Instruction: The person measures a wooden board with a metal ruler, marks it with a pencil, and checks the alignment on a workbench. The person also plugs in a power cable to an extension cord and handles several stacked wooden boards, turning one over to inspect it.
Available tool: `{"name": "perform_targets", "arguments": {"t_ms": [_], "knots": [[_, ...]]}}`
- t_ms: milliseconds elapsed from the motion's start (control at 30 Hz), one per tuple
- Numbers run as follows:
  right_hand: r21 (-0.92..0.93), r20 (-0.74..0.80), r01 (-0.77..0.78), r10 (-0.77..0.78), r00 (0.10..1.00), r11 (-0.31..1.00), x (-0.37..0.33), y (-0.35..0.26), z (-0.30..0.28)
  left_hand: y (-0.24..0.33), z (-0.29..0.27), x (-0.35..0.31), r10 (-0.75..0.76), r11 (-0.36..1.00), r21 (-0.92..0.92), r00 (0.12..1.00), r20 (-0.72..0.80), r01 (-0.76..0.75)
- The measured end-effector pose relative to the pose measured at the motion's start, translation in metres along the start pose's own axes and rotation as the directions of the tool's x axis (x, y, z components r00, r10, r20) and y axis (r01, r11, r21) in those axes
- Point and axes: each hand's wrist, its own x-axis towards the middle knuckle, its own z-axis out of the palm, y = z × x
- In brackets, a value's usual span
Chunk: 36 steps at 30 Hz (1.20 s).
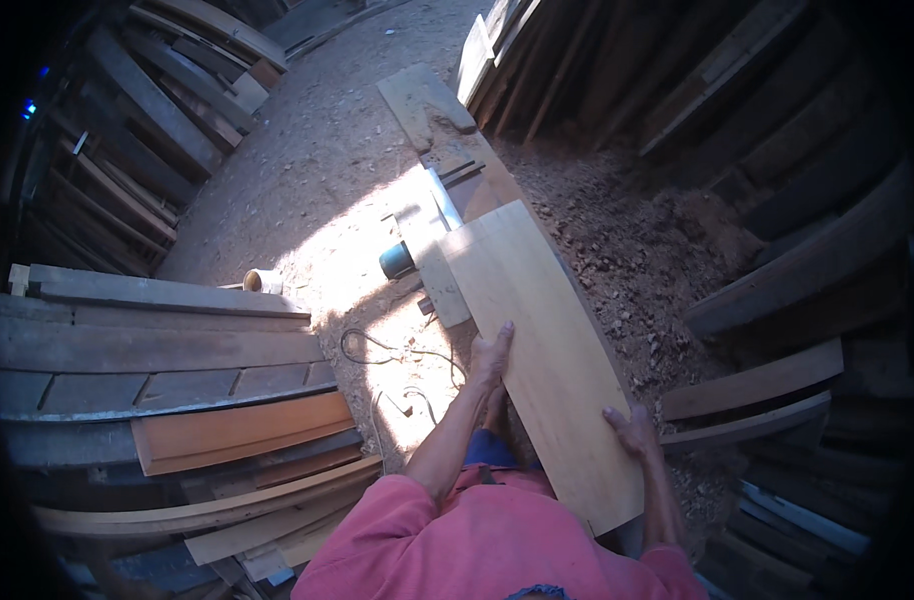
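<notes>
A wide, pale wooden board [539, 330] stretches from close to my body out over a narrow work bench [492, 180]. My left hand [493, 353] grips the board's left edge with the thumb on its top face; the fingers underneath are hidden. Nearer to me, my right hand [632, 432] is closed on the right edge, its thumb also on top. The board's far end covers part of the bench, beside a bright metal strip [443, 200]. A dark green cylindrical part, which looks like a motor [397, 261], sits at the bench's left side.
Stacked planks [167, 345] lie at my left, among them a reddish-brown board [242, 430]. More boards [127, 95] lean at the far left and along the right [757, 70]. Cable [377, 345] loops over the sunlit ground. Wood shavings [637, 250] cover the floor right of the bench.
</notes>
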Motion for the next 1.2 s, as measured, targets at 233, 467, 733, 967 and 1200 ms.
{"name": "perform_targets", "arguments": {"t_ms": [233,467,733,967,1200], "knots": [[0.004,0.013,-0.008,0.008,1.000,1.000,0.004,-0.011,0.001,-0.012,-0.008,0.020,0.040,0.999,0.016,0.999,-0.010,-0.040],[0.005,0.011,-0.051,0.051,0.999,0.999,0.010,-0.020,0.001,0.020,-0.006,0.015,-0.023,0.999,0.033,0.998,0.062,0.020],[0.046,-0.020,0.061,-0.061,0.998,0.997,0.024,-0.002,0.007,0.009,-0.001,0.027,0.123,0.992,-0.008,0.991,-0.046,-0.123],[-0.010,0.049,0.055,-0.055,0.997,0.998,-0.002,-0.021,-0.021,-0.007,-0.008,0.015,0.036,0.998,-0.047,0.998,-0.048,-0.038],[-0.097,0.126,0.068,-0.055,0.991,0.993,-0.035,0.000,-0.090,-0.023,-0.007,-0.144,0.680,0.026,0.711,0.534,0.502,-0.702]]}}
